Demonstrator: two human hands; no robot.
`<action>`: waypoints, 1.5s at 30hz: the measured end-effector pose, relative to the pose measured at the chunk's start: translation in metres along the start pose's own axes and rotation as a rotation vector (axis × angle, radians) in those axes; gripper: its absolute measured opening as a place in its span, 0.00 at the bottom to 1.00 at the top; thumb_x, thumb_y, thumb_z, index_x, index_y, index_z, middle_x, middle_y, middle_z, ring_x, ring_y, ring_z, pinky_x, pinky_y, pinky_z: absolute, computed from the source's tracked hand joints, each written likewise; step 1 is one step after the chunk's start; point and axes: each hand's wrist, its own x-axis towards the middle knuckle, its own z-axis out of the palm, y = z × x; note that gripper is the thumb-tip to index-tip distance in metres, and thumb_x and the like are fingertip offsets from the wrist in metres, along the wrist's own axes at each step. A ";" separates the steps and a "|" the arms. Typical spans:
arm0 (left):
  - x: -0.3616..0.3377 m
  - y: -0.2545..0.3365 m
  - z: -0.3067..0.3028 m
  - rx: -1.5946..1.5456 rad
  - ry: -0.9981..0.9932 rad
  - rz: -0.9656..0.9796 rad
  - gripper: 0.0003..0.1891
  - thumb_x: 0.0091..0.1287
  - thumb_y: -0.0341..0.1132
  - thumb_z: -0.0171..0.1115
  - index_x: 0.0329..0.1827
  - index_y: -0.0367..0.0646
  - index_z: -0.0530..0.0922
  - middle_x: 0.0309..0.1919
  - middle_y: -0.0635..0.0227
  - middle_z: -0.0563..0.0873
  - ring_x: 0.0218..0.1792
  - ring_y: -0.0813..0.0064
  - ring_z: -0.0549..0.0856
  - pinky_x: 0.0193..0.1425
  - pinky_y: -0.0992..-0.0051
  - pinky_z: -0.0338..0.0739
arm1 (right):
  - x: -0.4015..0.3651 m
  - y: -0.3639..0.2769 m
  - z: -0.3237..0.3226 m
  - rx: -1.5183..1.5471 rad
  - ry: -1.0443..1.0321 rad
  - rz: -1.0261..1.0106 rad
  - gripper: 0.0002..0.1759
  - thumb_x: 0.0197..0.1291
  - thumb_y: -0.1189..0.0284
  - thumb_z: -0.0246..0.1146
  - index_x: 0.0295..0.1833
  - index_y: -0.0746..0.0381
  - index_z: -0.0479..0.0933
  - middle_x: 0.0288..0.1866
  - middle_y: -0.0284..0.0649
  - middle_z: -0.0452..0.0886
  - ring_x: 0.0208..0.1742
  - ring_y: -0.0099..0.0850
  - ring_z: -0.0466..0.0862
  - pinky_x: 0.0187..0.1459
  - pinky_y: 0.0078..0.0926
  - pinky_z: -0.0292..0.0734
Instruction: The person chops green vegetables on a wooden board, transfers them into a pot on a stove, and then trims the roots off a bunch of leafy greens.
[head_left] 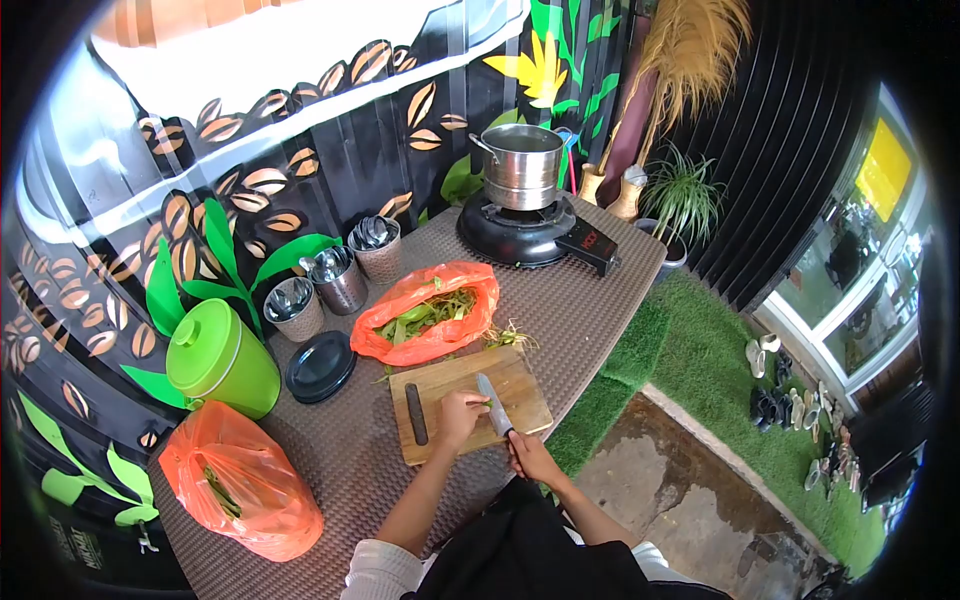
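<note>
My right hand (532, 458) grips the dark handle of a kitchen knife (492, 396), its blade pointing away from me over the wooden cutting board (518, 378). Just left of the blade, my left hand (463, 416) has its fingers pinched together over the board. A small bit of green stem (483, 402) pokes out from those fingertips. Behind the board an open orange plastic bag (368, 343) holds leafy greens (432, 314). Pale roots (512, 337) lie at the board's far edge.
Left of the board are a black plate (320, 366), a green lidded bucket (228, 365) and a second orange bag (255, 490). Several utensils stand in metal cups (337, 283). Farther back, a steel pot (523, 168) sits on a black gas stove (520, 240). The table edge (598, 362) runs along the right.
</note>
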 end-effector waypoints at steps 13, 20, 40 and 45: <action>0.118 0.087 0.003 -0.041 -0.010 0.027 0.10 0.48 0.21 0.71 0.35 0.38 0.87 0.32 0.61 0.89 0.30 0.80 0.85 0.39 0.78 0.79 | 0.047 -0.088 -0.086 0.354 -0.204 -0.086 0.22 0.73 0.55 0.43 0.31 0.59 0.66 0.13 0.32 0.65 0.11 0.23 0.66 0.13 0.22 0.62; 0.293 0.212 0.009 0.108 0.141 0.359 0.08 0.46 0.22 0.71 0.31 0.38 0.87 0.28 0.59 0.88 0.29 0.74 0.87 0.36 0.77 0.80 | 0.134 -0.230 -0.201 0.367 -0.159 -0.124 0.23 0.72 0.52 0.44 0.32 0.59 0.65 0.12 0.33 0.64 0.11 0.25 0.65 0.12 0.24 0.59; 0.596 0.248 0.034 0.238 0.479 0.453 0.07 0.50 0.23 0.66 0.32 0.37 0.86 0.25 0.57 0.87 0.28 0.69 0.88 0.37 0.76 0.80 | 0.422 -0.368 -0.372 0.023 -0.127 -0.424 0.26 0.70 0.54 0.48 0.28 0.65 0.68 0.11 0.36 0.68 0.08 0.28 0.69 0.11 0.27 0.62; 0.610 0.247 0.042 0.254 0.515 0.575 0.10 0.54 0.24 0.65 0.39 0.34 0.84 0.35 0.52 0.86 0.32 0.62 0.87 0.38 0.72 0.82 | 0.436 -0.366 -0.374 0.046 -0.202 -0.419 0.26 0.71 0.54 0.47 0.28 0.65 0.68 0.11 0.36 0.67 0.08 0.27 0.68 0.11 0.27 0.61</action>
